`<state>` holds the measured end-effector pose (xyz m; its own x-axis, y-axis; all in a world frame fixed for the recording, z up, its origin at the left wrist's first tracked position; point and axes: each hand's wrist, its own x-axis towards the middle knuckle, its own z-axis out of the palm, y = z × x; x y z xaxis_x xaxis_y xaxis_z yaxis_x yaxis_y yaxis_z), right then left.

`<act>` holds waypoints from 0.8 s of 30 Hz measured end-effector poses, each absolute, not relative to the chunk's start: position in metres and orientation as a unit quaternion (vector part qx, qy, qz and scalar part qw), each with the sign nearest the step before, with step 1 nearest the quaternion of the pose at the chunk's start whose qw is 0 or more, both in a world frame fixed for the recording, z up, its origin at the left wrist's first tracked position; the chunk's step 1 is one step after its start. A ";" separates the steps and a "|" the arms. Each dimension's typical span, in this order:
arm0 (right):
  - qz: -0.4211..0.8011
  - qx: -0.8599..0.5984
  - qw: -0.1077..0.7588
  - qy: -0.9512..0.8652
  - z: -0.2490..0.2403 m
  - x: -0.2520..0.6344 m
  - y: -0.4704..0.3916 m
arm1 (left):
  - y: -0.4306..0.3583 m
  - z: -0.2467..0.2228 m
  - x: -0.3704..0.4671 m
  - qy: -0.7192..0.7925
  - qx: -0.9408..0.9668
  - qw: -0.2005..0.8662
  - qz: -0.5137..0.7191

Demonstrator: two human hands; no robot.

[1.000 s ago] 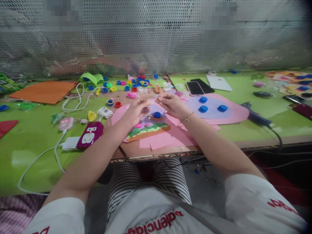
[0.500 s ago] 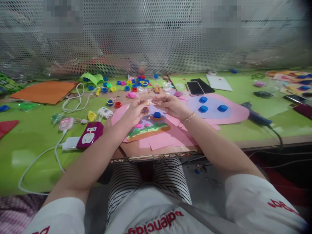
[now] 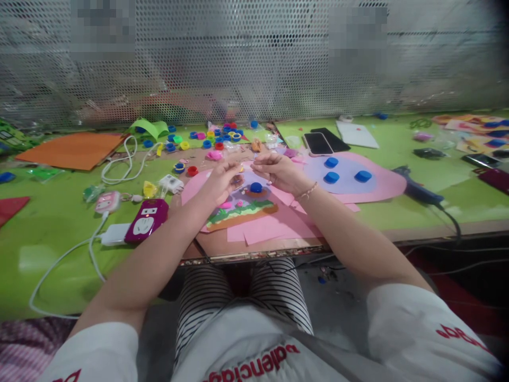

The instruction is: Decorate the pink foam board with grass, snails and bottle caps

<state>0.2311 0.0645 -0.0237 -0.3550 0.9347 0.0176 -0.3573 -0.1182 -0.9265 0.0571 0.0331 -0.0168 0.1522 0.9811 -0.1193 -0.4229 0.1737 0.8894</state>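
My left hand [image 3: 223, 183] is closed in a pinch, with a small yellow piece [image 3: 240, 168] at its fingertips, perhaps clay. Facing it across a short gap, my right hand [image 3: 281, 172] has thumb and fingers pressed together; what they hold, if anything, is too small to make out. Both hands hover over a pink and lilac paper picture [image 3: 191, 192] with green and brown strips along its lower edge. A blue cap [image 3: 255, 187] sits on it between my hands, and small pink bits [image 3: 226, 205] lie near the green strip.
Loose coloured bottle caps [image 3: 207, 144] lie behind my hands. To the right are a second paper shape [image 3: 382, 183] with blue caps, a phone [image 3: 317, 144] and a dark corded tool [image 3: 417, 190]. A purple power socket [image 3: 147, 220] and white cables [image 3: 59, 268] occupy the left.
My right hand's fingers have drawn together into a tighter pinch, with the hand shifting very slightly. My left hand has stayed almost still.
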 end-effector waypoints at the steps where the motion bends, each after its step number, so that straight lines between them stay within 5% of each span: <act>1: 0.682 -0.308 0.467 -0.470 -0.023 0.231 0.064 | 0.033 -0.017 0.057 0.379 0.366 0.664 0.530; 10: 0.685 -0.312 0.444 -0.486 -0.023 0.228 0.063 | 0.034 -0.018 0.056 0.372 0.374 0.664 0.530; 18: 0.541 -0.373 0.454 -0.602 -0.025 0.228 0.062 | 0.034 -0.018 0.057 0.379 0.371 0.663 0.528; 24: 0.596 -0.298 0.438 -0.604 -0.030 0.229 0.066 | 0.035 -0.020 0.056 0.359 0.382 0.664 0.533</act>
<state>0.2290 0.0660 -0.0296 -0.4386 0.8819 0.1730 -0.1612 0.1122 -0.9805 0.0557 0.0348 -0.0203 0.1734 0.9824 -0.0693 -0.4343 0.1395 0.8899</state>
